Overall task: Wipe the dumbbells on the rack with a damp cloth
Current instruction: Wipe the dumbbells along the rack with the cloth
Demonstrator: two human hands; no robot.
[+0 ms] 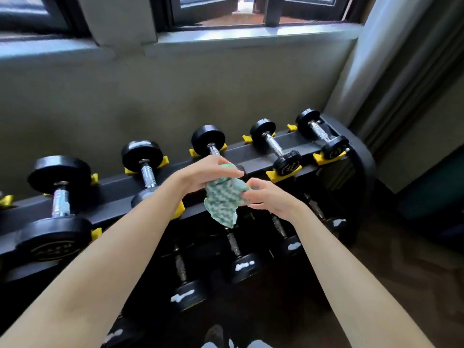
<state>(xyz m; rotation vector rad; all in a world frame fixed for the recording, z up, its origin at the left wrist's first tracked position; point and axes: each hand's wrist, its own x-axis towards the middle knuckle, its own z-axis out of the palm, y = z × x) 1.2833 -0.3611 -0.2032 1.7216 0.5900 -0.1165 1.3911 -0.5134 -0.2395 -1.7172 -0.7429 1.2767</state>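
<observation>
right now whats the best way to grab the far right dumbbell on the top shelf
Grip the far right dumbbell by its chrome handle, coming down from above. The handle lies bare between the two black heads, which sit in yellow cradles, so fingers can wrap it and lift straight up.

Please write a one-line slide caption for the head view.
Both hands, left hand and right hand, hold a green-and-white cloth over the dumbbell rack.
</observation>
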